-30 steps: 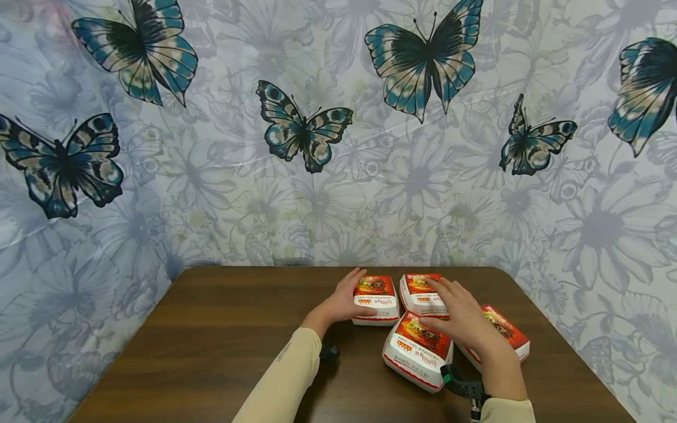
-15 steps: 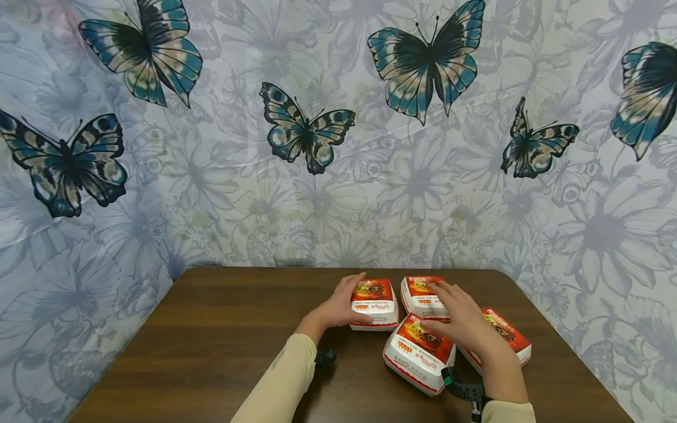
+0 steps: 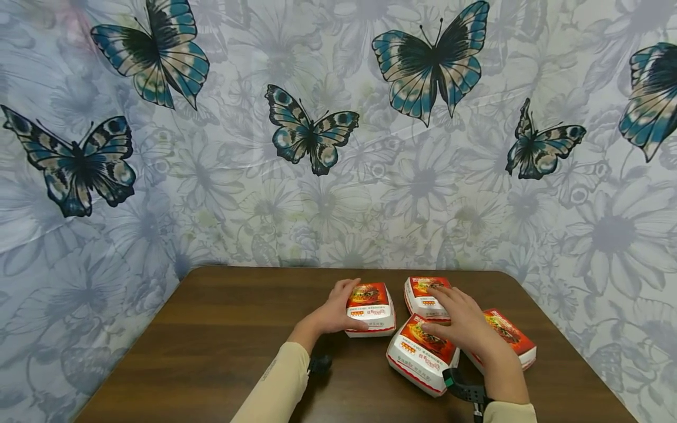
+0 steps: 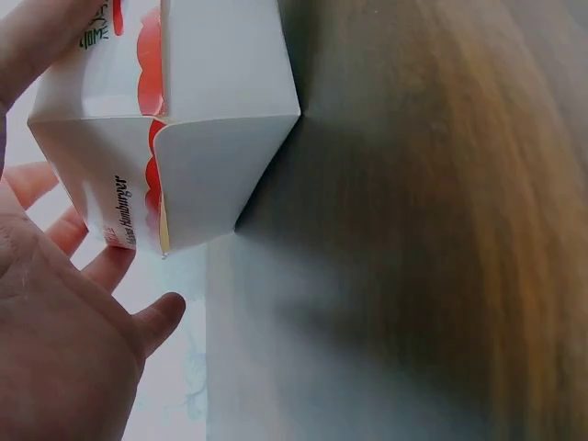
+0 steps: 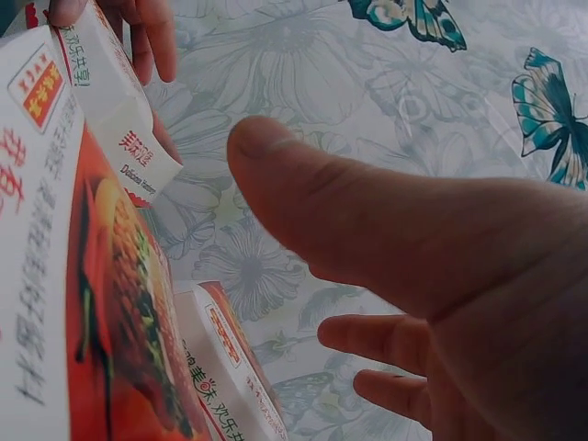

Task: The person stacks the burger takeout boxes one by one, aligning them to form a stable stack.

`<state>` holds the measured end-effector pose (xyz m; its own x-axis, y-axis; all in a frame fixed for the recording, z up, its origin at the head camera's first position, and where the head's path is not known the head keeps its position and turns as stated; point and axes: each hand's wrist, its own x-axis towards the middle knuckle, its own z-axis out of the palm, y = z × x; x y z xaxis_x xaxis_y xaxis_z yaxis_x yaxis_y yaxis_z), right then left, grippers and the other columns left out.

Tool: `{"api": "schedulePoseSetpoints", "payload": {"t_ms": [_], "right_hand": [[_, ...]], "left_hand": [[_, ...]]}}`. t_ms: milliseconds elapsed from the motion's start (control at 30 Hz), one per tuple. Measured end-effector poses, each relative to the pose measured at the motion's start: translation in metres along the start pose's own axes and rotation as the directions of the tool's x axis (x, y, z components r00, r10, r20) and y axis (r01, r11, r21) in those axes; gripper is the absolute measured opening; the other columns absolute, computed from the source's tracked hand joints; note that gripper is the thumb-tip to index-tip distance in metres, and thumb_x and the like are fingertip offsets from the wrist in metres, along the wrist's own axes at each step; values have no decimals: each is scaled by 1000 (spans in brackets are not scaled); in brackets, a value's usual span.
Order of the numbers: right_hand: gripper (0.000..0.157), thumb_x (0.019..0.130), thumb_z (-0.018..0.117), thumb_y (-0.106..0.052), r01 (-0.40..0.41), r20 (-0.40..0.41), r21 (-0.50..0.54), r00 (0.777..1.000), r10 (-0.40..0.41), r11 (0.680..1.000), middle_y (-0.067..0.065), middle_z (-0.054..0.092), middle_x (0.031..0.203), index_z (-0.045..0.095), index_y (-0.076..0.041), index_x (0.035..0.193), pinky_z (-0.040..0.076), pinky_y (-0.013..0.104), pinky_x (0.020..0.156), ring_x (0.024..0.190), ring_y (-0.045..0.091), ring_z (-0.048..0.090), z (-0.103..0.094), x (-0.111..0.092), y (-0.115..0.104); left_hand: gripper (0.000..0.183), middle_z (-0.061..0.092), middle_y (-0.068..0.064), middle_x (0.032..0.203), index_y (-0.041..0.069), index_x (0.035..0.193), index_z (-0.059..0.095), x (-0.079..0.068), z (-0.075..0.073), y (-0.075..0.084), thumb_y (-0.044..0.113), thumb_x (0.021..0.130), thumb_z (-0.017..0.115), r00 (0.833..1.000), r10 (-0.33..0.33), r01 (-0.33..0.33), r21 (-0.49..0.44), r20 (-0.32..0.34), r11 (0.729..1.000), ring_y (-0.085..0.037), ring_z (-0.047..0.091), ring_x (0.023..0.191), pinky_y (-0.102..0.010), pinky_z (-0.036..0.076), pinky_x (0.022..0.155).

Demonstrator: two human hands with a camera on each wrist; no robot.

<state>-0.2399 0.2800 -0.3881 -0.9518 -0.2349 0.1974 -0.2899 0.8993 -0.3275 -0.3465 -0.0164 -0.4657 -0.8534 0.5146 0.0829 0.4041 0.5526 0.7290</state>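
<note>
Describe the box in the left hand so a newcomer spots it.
On the brown table stand four red-and-white burger boxes. In the head view, go to the leftmost box. Unlike the others, it is held by the left hand.

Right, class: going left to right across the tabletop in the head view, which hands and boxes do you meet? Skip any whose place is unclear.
Left hand → box it grips → nearest box → rightmost box

The left box (image 4: 207, 165) reads "Hamburger" and "Delicious Yummy", another box (image 5: 207, 322) "美味".
</note>
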Motion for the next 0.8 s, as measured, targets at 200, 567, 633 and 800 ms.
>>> {"api": "schedulePoseSetpoints", "payload": {"t_ms": [200,567,633,800], "right_hand": [[80,85,76,-48,-26,31,17,999,25,1000,25,45,149,47,-9,148,28,76,103,137,59,32,0,-1,-2],[84,85,74,-52,-25,63,19,998,24,1000,27,41,152,44,-8,150,31,76,100,135,60,32,0,1,3],[84,85,75,-51,-24,60,24,998,22,999,27,41,152,44,-8,150,31,77,100,136,60,31,0,0,4],[84,85,74,-51,-48,82,44,996,44,998,28,40,152,42,-9,151,31,78,98,137,60,28,1,0,2]], "left_hand": [[107,20,-9,161,19,160,24,-11,-5,0,50,76,84,1000,16,-18,89,16,996,-34,26,147,-60,32,114],[103,20,-7,161,14,157,32,-27,-8,-5,48,75,85,999,36,-35,83,-7,996,-32,24,147,-57,32,115],[103,20,-8,161,14,157,33,-30,-10,-6,47,75,86,999,37,-36,85,-10,996,-32,24,147,-57,31,116],[102,20,-9,161,14,157,33,-39,-13,-8,47,75,86,999,29,-27,82,-23,996,-33,24,147,-57,32,116]]}}
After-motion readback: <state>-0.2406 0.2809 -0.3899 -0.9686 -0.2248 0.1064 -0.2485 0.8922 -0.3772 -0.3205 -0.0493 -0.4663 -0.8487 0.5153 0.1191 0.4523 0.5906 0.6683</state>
